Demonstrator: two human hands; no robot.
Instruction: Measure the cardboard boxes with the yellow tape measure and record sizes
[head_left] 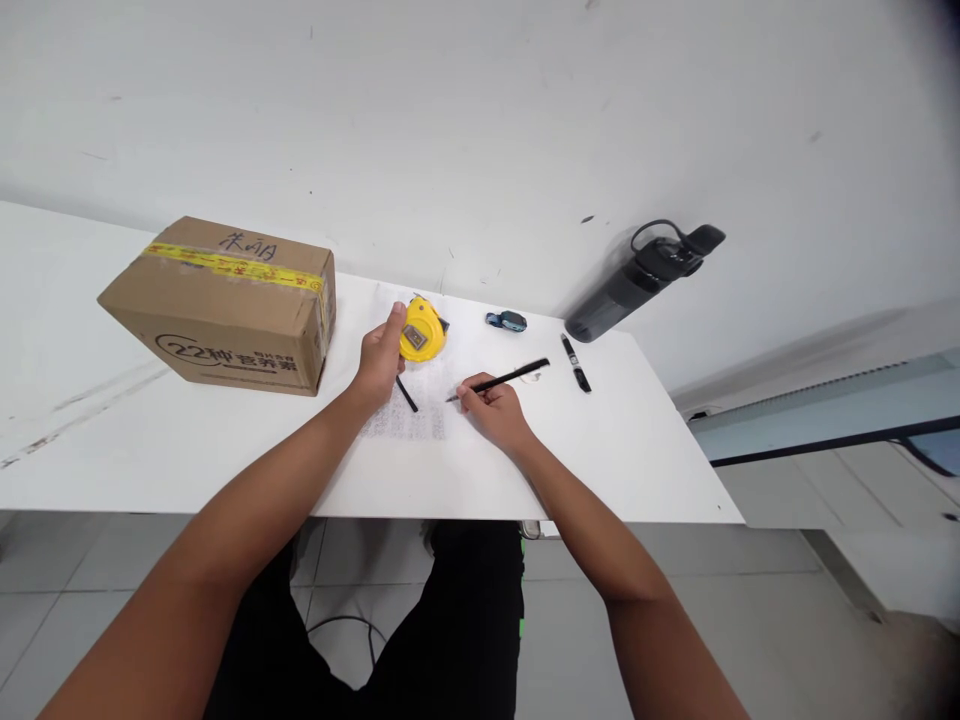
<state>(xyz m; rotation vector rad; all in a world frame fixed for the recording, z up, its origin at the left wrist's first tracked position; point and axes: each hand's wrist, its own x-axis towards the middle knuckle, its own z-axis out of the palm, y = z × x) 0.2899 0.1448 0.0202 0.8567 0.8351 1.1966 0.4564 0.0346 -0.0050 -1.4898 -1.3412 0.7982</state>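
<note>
My left hand is closed around a yellow tape measure, held over the upper part of a sheet of paper covered in small print or writing. A black strap or cap-like stick shows just below that hand; I cannot tell whether it hangs from the tape measure or lies on the paper. My right hand pinches a black pen, its tip close to the paper's right edge and its back end pointing up to the right.
On the left of the white table stands a taped cardboard box. Toward the wall lie a small blue-green item and a black marker. A dark water bottle stands at the back right. The table's front edge is near my legs.
</note>
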